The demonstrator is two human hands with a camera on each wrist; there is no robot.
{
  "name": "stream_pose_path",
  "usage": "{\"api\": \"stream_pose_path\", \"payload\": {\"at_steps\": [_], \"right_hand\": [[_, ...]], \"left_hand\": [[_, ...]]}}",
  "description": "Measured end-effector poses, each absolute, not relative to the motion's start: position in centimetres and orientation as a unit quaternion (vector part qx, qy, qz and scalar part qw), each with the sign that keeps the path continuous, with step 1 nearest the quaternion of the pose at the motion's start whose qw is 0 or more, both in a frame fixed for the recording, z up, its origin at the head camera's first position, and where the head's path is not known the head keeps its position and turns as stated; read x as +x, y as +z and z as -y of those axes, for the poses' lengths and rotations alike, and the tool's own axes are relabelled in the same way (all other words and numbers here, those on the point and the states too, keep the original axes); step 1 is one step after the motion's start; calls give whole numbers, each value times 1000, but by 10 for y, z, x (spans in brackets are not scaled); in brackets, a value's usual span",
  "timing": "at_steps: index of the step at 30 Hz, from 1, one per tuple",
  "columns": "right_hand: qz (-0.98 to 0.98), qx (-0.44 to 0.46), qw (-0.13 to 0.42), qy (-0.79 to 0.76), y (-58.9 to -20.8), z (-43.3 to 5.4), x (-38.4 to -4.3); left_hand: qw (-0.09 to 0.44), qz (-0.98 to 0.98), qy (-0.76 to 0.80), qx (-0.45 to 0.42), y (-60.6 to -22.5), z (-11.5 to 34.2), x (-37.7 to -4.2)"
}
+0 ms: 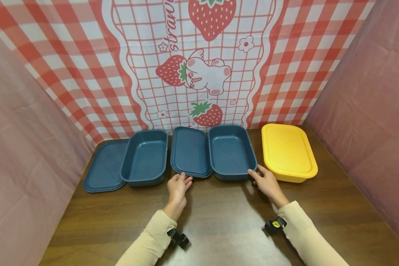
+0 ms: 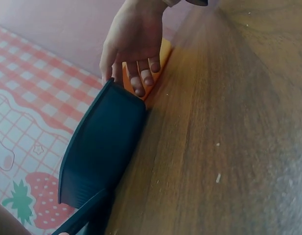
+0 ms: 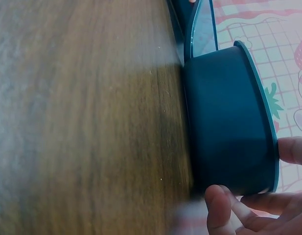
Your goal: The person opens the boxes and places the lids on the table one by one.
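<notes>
Two open dark blue food containers stand on the table: a right one point(image 1: 231, 153) and a left one point(image 1: 146, 159). Between them lies a blue lid point(image 1: 190, 151), its right edge against the right container. My left hand point(image 1: 177, 190) pinches the front edge of this lid; in the left wrist view only a sliver of that hand shows beside the lid point(image 2: 84, 213). My right hand point(image 1: 267, 184) holds the front right corner of the right container, seen close as a blue wall point(image 3: 229, 122) in the right wrist view, with fingers point(image 3: 293, 149) at its rim.
Another blue lid point(image 1: 104, 166) lies at the far left, partly under the left container. A yellow container with its lid on point(image 1: 287, 151) stands at the right. A checked strawberry cloth point(image 1: 206, 74) hangs behind the wooden table point(image 1: 219, 221); pink cloth hangs at both sides.
</notes>
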State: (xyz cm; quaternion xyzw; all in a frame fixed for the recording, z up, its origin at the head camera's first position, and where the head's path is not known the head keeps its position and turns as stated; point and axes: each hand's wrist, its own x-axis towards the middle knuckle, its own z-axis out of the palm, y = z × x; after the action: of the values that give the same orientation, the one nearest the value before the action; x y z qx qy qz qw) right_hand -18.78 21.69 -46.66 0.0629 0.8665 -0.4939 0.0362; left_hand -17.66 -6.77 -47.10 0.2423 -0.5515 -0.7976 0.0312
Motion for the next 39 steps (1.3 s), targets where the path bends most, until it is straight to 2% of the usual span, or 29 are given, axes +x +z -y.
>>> {"api": "stream_pose_path", "payload": {"at_steps": [8, 24, 39], "right_hand": [[-866, 58, 36, -495, -466, -215, -188], [-874, 53, 44, -481, -467, -215, -191], [-866, 61, 54, -493, -469, -216, -192]], "left_hand": [[21, 536, -810, 235, -473, 70, -177], [-31, 507, -826, 246, -476, 82, -178], [-107, 453, -851, 241, -465, 89, -173]]}}
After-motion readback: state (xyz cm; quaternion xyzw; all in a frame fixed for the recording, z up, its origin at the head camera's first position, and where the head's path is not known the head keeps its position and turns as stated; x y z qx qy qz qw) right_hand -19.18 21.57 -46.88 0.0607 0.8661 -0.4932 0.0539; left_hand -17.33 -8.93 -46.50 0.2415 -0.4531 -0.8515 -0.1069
